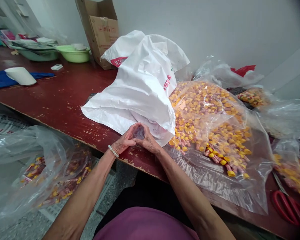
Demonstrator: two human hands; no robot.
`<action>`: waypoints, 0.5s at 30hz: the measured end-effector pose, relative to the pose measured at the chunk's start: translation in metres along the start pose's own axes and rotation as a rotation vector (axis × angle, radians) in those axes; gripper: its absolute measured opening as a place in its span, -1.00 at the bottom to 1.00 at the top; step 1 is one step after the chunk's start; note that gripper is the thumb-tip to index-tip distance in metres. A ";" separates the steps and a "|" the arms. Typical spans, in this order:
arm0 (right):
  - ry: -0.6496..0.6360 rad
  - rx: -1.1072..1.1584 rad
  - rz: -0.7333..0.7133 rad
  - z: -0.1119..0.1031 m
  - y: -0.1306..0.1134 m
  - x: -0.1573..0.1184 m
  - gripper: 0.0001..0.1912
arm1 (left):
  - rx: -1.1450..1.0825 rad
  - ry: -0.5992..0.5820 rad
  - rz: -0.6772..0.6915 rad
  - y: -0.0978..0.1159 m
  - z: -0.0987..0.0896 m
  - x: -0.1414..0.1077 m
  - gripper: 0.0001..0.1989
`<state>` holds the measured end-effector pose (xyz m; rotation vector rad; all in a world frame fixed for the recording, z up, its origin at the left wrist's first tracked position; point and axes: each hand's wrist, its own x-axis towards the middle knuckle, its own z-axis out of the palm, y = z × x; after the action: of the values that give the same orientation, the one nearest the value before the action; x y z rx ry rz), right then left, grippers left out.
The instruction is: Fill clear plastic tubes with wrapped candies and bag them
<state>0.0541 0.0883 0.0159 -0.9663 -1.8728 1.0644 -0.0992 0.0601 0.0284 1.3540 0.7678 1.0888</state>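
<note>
one left hand point(124, 142) and one right hand point(148, 142) are gripping a small clear plastic piece point(139, 132) by the white sack point(142, 83), above the tabletop point(62, 106), probably from two sides for steadiness.

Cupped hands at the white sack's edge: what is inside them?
Between the left hand and right hand, translucent greyish-purple material shows, perhaps thin plastic. The hands surround it, so its covered edges and underside cannot be seen.
</note>
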 end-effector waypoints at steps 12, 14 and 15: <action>-0.075 -0.080 0.079 -0.001 -0.005 0.002 -0.17 | 0.157 0.438 0.154 -0.033 0.035 0.019 -0.46; -0.124 -0.189 0.038 -0.009 -0.014 0.000 -0.34 | 0.179 0.520 0.153 -0.032 0.034 0.019 -0.55; -0.135 -0.249 0.009 -0.014 -0.018 -0.001 -0.44 | 0.189 0.551 0.152 -0.031 0.033 0.018 -0.57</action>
<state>0.0628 0.0858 0.0369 -1.0655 -2.1518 0.9361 -0.0573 0.0683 0.0048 1.2935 1.2060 1.5735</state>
